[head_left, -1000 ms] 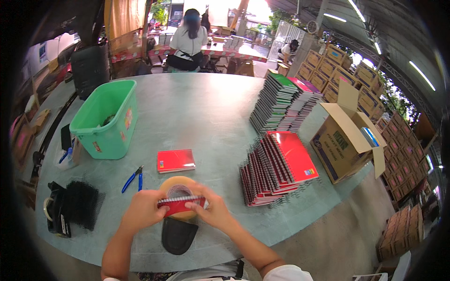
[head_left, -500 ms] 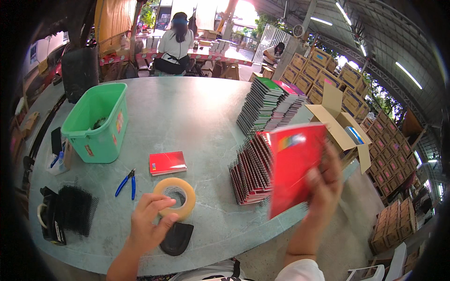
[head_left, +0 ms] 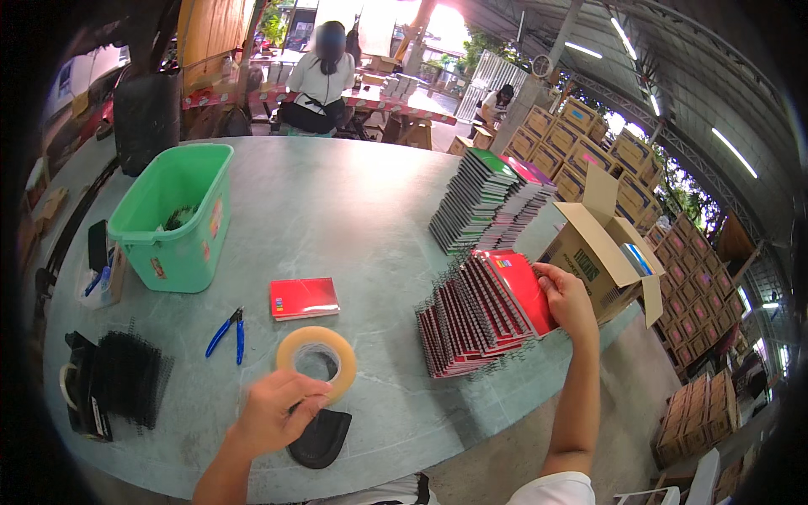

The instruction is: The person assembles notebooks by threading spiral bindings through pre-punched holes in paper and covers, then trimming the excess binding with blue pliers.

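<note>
My right hand (head_left: 569,296) grips the right edge of a red spiral notebook (head_left: 520,282) at the top of a leaning stack of red notebooks (head_left: 454,324). My left hand (head_left: 282,408) is at the lower edge of a wide roll of tape (head_left: 290,345); its fingers are pinched together, and what they hold, if anything, is hidden. A black rounded pad (head_left: 321,442) lies partly under that hand. Beyond the tape, a single red notebook (head_left: 304,298) rests flat. Blue-handled cutting pliers (head_left: 225,335) lie to its left.
A green plastic bin (head_left: 172,252) stands at the left. Black wire spirals (head_left: 133,379) lie near the left edge. Green and purple notebook stacks (head_left: 475,202) rise behind the red ones, beside an open carton (head_left: 589,261). A seated person (head_left: 320,84) is across the table, before another table.
My right hand has moved the red notebook down onto the red stack and still grips its edge. My left fingers, apart before, have come together beside the tape roll.
</note>
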A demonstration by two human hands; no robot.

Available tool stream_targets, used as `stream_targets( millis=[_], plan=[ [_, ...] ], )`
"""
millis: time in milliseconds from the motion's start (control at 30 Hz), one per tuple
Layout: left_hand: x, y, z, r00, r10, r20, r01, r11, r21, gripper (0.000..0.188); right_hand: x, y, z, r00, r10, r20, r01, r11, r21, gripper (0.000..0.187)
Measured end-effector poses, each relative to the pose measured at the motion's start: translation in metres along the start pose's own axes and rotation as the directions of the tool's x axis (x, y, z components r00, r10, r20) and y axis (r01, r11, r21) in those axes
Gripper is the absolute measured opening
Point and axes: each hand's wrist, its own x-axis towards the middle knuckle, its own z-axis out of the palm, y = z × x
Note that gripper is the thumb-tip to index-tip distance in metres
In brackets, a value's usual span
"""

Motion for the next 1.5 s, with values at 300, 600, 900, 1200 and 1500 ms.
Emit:
stream_targets(
  millis=[300,600,900,1200,1500],
  plan=[
    [0.006,0.014,0.004,0.993,0.115,0.040,-0.112,0.992,-0.054,0.015,0.018,-0.041,0.014,0.993,0.111,0.050,-0.090,0.947,-0.310,0.029],
    [-0.004,0.075,-0.003,0.839,0.395,0.374,0.256,0.320,-0.912,0.032,-0.032,-0.110,0.033,0.899,-0.410,-0.155,0.412,0.911,-0.025,0.026],
    [-0.030,0.068,-0.017,0.784,0.544,0.299,-0.046,0.531,-0.846,0.026,0.012,-0.156,0.288,0.722,-0.571,0.391,0.486,0.821,0.299,0.027],
    [-0.079,0.022,-0.019,0.896,-0.185,0.403,0.358,0.837,-0.413,0.024,0.014,-0.178,0.348,0.631,-0.564,0.533,0.618,0.781,0.094,0.039],
    [-0.035,-0.070,0.005,0.716,-0.691,-0.103,0.406,0.531,-0.744,0.032,-0.006,-0.157,0.287,0.854,-0.390,0.345,-0.203,0.360,0.911,0.031]
  ],
)
